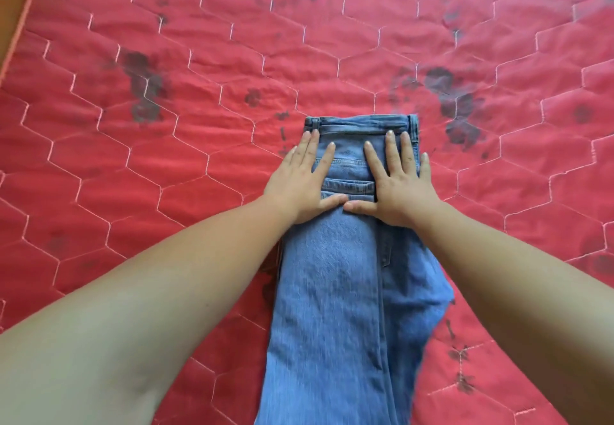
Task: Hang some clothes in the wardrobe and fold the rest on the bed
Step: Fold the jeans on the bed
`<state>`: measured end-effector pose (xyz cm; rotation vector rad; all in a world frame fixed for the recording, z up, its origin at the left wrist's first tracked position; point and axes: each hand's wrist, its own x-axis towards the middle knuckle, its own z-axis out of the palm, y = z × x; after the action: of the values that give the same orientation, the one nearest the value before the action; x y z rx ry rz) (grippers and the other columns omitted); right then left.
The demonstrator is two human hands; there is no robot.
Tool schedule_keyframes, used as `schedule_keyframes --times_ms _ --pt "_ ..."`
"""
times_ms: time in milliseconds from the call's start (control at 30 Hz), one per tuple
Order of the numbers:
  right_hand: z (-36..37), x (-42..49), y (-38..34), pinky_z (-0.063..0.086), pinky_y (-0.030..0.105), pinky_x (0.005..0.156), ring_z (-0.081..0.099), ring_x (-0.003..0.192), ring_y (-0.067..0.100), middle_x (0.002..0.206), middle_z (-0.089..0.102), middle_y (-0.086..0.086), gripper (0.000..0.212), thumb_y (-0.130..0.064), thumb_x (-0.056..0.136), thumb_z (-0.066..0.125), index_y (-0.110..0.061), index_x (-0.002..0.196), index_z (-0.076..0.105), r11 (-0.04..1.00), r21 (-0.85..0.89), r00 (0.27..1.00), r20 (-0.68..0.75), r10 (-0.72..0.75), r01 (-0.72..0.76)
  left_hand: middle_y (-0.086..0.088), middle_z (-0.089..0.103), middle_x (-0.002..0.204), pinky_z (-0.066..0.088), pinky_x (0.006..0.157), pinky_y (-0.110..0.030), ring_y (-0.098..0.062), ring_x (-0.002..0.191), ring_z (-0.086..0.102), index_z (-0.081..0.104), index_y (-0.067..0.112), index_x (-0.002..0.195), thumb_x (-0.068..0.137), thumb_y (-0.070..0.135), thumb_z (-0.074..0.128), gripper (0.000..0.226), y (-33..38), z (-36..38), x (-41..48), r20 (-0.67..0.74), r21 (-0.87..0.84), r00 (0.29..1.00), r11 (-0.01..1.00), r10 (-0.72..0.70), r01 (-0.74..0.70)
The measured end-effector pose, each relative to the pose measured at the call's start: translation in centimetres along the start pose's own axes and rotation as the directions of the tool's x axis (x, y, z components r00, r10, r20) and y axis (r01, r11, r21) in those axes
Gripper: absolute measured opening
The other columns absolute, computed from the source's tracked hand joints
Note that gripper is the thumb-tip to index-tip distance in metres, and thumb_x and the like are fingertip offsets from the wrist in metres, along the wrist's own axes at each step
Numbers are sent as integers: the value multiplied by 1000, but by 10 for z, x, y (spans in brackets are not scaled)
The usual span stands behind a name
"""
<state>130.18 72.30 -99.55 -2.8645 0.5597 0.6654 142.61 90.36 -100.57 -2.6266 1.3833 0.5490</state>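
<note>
A pair of light blue jeans (335,291) lies lengthwise on the red quilted bed (199,125), folded in half with one leg over the other, waistband at the far end and legs running toward me. My left hand (300,182) lies flat on the left side of the seat, fingers straight and reaching toward the waistband. My right hand (398,182) presses flat on the right side, beside a back pocket. The two thumbs nearly touch in the middle of the jeans. The leg ends run out of view at the bottom.
The red quilt with hexagon stitching and dark flower prints covers nearly the whole view. The bed's edge (20,25) with a brown floor strip shows at the far left. No other clothes are in sight.
</note>
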Motion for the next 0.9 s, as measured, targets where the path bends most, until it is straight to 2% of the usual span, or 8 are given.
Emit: schedule_keyframes --times_ms 167,333,467,567,633,700,733,900 --pt "-19 4 -6 2 60 123 -28 150 32 165 -28 10 132 -102 60 37 -34 157 -20 1000 11 994 109 14 -15 -17 -23 163 6 126 -44 -28 153 -19 -11 20 159 88 79 35 104 -1 -24 6 127 -12 992 1000 7 -5" --pt "1 -45 -32 17 55 122 10 154 37 166 12 21 105 -68 85 61 -10 160 16 991 113 975 -204 89 -66 -13 -3 168 16 124 -43 -26 155 0 10 16 160 95 54 56 89 -2 -27 -44 36 -194 999 981 -7 13" --pt "42 -124 -60 42 56 102 43 131 42 144 44 22 88 -40 84 76 -5 153 34 896 419 906 -305 293 -149 -12 40 142 35 113 -40 -29 132 42 36 15 152 85 27 73 78 14 2 -124 -120 -641 950 753 -289 148" --pt "72 -181 -78 43 55 102 49 123 44 131 50 23 84 -35 86 76 -4 152 34 755 627 910 -173 376 -193 -4 45 124 43 106 -39 -22 110 54 46 17 141 86 22 71 61 44 30 -191 37 -827 900 492 -434 272" --pt "91 -220 -89 47 54 97 50 122 44 132 48 22 83 -38 87 73 -6 153 34 789 583 917 -179 356 -193 -5 39 141 35 116 -41 -25 131 45 39 17 148 90 34 59 64 64 54 -237 -39 -742 930 634 -366 218" --pt "111 -255 -99 48 54 99 45 132 43 147 40 23 79 -47 90 64 -11 154 35 907 405 939 -253 231 -114 -14 25 161 26 121 -43 -30 149 27 30 15 155 92 47 47 72 81 80 -277 -183 -441 974 897 -132 38" --pt "123 -270 -103 44 55 105 38 141 43 155 33 24 78 -53 92 56 -13 155 35 943 329 956 -257 143 -53 -18 19 164 25 122 -47 -31 152 21 28 16 156 92 51 44 75 88 93 -294 -183 -304 983 952 -12 -45" --pt "173 -304 -96 26 59 118 14 153 42 165 11 25 83 -66 93 35 -13 157 30 994 81 982 -176 -63 78 -21 4 166 18 117 -54 -34 154 7 26 18 158 93 61 35 78 95 141 -320 -67 -42 993 994 100 -103"
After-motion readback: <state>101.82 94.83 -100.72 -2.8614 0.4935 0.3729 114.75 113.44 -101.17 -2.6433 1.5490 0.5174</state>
